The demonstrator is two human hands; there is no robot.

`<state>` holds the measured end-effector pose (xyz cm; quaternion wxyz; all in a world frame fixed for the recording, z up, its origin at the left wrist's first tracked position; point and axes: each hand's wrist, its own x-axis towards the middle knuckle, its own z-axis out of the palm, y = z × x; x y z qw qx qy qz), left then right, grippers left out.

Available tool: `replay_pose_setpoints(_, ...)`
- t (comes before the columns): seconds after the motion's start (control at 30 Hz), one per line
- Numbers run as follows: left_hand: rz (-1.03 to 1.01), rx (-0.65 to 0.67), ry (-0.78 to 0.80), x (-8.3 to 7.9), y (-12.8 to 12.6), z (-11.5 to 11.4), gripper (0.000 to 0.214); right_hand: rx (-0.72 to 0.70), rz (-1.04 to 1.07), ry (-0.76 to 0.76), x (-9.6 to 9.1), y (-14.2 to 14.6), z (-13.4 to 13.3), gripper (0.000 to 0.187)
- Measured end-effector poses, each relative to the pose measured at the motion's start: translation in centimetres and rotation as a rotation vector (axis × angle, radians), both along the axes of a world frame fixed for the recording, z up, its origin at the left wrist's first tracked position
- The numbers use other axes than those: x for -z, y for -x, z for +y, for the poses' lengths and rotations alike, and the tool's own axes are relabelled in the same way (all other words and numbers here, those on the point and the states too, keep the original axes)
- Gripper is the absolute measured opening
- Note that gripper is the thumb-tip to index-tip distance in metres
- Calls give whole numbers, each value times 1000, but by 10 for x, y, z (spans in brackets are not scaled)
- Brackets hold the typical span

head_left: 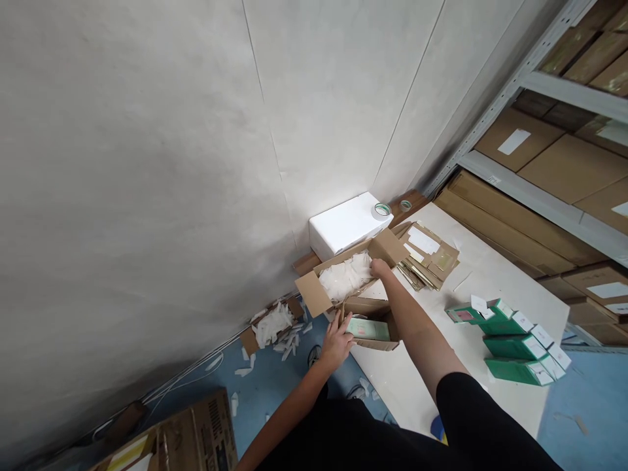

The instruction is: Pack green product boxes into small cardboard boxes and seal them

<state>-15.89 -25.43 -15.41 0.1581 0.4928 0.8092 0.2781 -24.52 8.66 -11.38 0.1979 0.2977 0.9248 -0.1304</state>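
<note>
My left hand (337, 340) grips the left side of a small open cardboard carton (375, 343), its fingertips reaching over the wall by a pale green box (367, 329) lying inside. Just behind stands a larger open cardboard box (316, 294), its end flaps spread out, filled with white packing pieces (346, 276). At the right end of that filling is my right hand (380, 268), fingers closed at the white pieces and partly hidden.
Flattened cardboard (429, 252) and several green boxes (515, 347) lie on the white table (471, 261). A tape roll (382, 210) tops a white box (343, 226) by the wall. Shelves of cartons (564, 160) stand right. Packing pieces (272, 324) fill a floor carton and litter the floor.
</note>
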Motion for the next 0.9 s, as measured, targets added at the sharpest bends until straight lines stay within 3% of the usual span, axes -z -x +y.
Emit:
replay_pose_setpoints(0.27, 33, 45, -15, 3, 1, 3, 14, 2, 371, -39, -27, -48, -13, 37)
replay_pose_setpoints(0.4, 81, 57, -51, 3, -1, 17, 19, 98, 796, 1, -31, -96, -18, 42)
replay_pose_setpoints(0.53, 117, 88, -73, 0, -8, 37, 18, 228, 1008, -34, -30, -163, -26, 40)
replay_pose_setpoints(0.73, 146, 153, -101, -4, -32, 77, 18, 476, 1116, -141, -12, -264, -58, 41)
replay_pose_setpoints(0.9, 130, 248, -121, -1, -57, 108, 12, 417, 882, 39, 11, -322, -93, 37)
